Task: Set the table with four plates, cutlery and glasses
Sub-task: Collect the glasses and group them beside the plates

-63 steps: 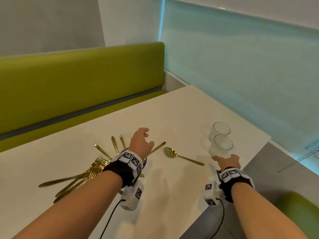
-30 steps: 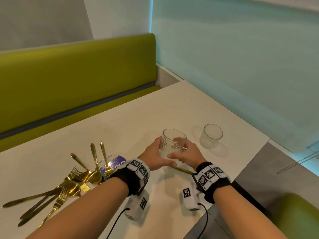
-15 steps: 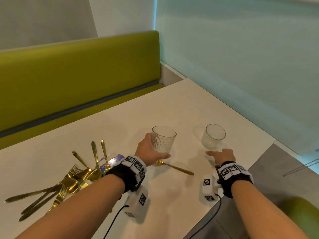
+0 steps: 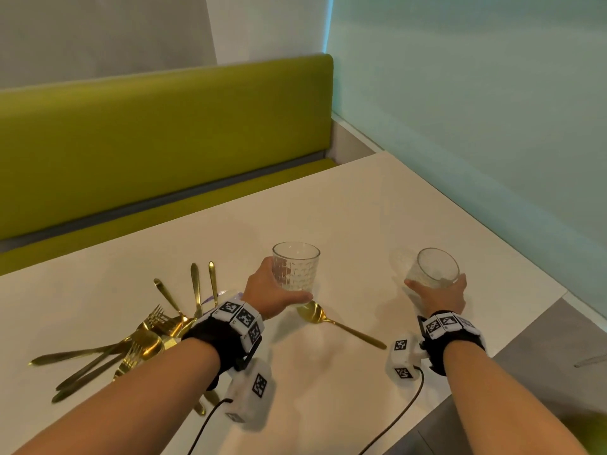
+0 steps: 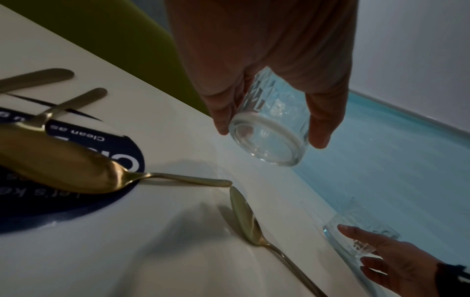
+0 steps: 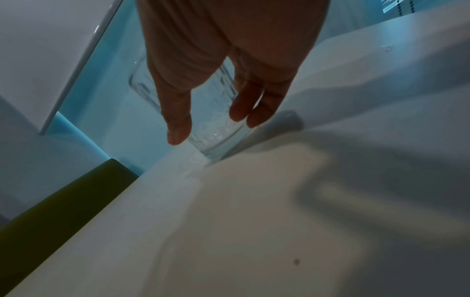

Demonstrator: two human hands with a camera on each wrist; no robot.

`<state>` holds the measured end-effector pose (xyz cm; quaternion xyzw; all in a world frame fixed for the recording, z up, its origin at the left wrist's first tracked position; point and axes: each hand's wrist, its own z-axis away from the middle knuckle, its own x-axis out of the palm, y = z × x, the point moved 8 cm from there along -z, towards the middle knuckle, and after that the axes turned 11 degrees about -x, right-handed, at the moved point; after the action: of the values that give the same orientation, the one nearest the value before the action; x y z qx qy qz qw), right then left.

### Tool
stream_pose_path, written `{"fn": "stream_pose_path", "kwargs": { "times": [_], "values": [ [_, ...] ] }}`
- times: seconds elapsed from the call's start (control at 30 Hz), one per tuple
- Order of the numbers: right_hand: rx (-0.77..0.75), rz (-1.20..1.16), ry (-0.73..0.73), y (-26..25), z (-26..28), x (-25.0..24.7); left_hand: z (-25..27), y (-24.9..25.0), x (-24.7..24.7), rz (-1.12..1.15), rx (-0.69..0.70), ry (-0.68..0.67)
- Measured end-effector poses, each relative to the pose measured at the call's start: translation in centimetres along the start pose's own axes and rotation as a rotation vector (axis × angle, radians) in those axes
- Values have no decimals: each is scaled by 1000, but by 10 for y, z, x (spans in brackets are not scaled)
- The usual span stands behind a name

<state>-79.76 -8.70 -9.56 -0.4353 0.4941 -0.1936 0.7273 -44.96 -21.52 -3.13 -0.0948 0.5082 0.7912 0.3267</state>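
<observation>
My left hand (image 4: pixel 271 290) grips a clear patterned glass (image 4: pixel 296 267) and holds it upright a little above the white table (image 4: pixel 361 205); the left wrist view shows the glass base (image 5: pixel 269 140) off the surface. My right hand (image 4: pixel 440 298) wraps its thumb and fingers round the lower part of a second glass (image 4: pixel 435 267), which leans slightly near the table's right edge. In the right wrist view this second glass (image 6: pixel 218 124) sits between thumb and fingers with its base at the table. A gold spoon (image 4: pixel 331 321) lies between my hands.
A pile of gold forks, knives and spoons (image 4: pixel 131 346) lies at the left, partly on a dark blue printed sheet (image 5: pixel 76 203). A green bench (image 4: pixel 164 136) runs behind the table. A frosted wall (image 4: pixel 476 126) is at the right; the table's right corner (image 4: pixel 555 290) is close.
The right hand passed one glass to the left hand, then moved right and closed round the second glass. The left hand has lifted its glass slightly.
</observation>
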Motion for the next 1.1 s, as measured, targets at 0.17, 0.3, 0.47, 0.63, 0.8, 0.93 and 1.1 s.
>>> {"fn": "stream_pose_path", "kwargs": {
  "times": [0.17, 0.3, 0.47, 0.63, 0.8, 0.93, 1.1],
  "values": [
    [-70, 94, 37, -8, 4, -3, 1, -7, -7, 7, 7, -10],
    [-101, 107, 41, -17, 23, -6, 5, -14, -18, 33, 20, 0],
    [-201, 92, -67, -46, 75, 8, 21, -40, -37, 96, 33, 2],
    [-290, 8, -197, -79, 170, 40, 57, -88, -71, 137, 22, 16],
    [-353, -24, -335, -98, 289, 82, 106, -152, -128, 206, 63, 43],
    [-384, 0, -491, -109, 395, 121, 143, -211, -188, 188, 53, 116],
    [-424, 63, -676, -107, 514, 175, 177, -294, -255, 207, 2, 213]
  ]
}}
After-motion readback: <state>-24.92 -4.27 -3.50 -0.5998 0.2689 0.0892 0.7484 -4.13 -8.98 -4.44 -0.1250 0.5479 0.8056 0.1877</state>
